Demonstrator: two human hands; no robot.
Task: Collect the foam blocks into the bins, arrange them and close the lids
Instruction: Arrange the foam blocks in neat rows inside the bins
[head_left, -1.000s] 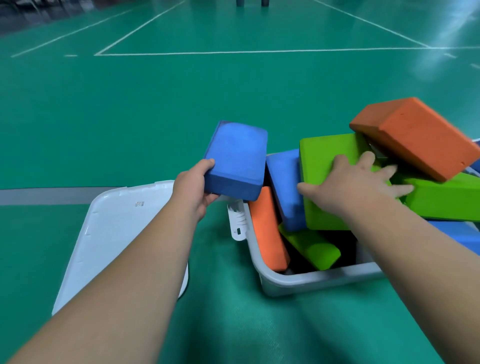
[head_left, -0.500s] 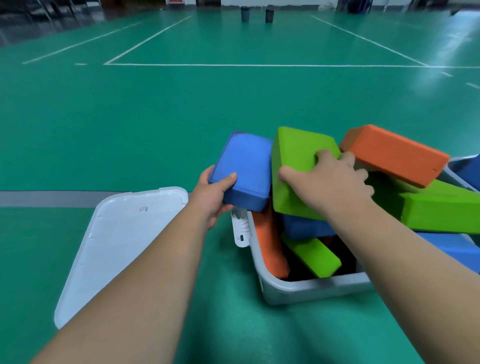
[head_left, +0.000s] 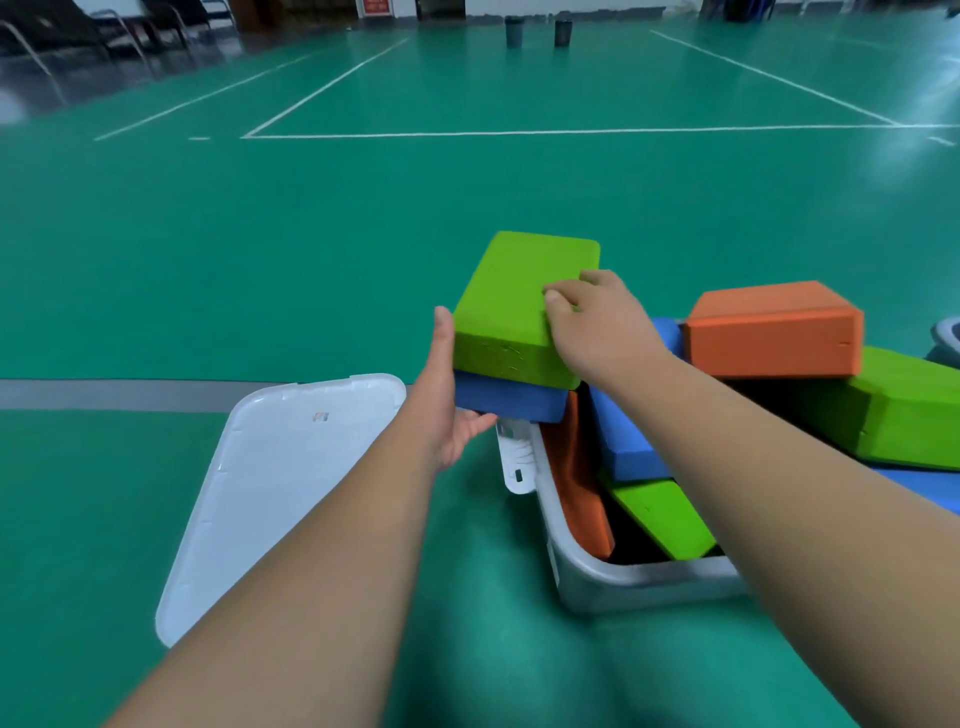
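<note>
A grey bin (head_left: 623, 584) stands on the floor, piled with foam blocks lying at odd angles. Above its left end a green block (head_left: 514, 306) lies stacked on a blue block (head_left: 506, 402). My left hand (head_left: 449, 400) holds the stack's left side, thumb up along the green block and fingers curled under the blue one. My right hand (head_left: 597, 322) grips the green block's right edge from above. In the bin lie an orange block (head_left: 579, 488), a blue block (head_left: 623, 441) and a green block (head_left: 662, 514). Another orange block (head_left: 769, 332) rests on a large green block (head_left: 904, 410).
The bin's white lid (head_left: 280, 488) lies flat on the green court floor to the left. A white latch (head_left: 514, 457) hangs at the bin's left end. A second bin's rim (head_left: 948, 332) shows at the right edge. Two dark posts (head_left: 535, 31) stand far off.
My right hand lifted the green block out of the pile and set it on top of the blue block. My left hand shifted its hold to the side of the stack.
</note>
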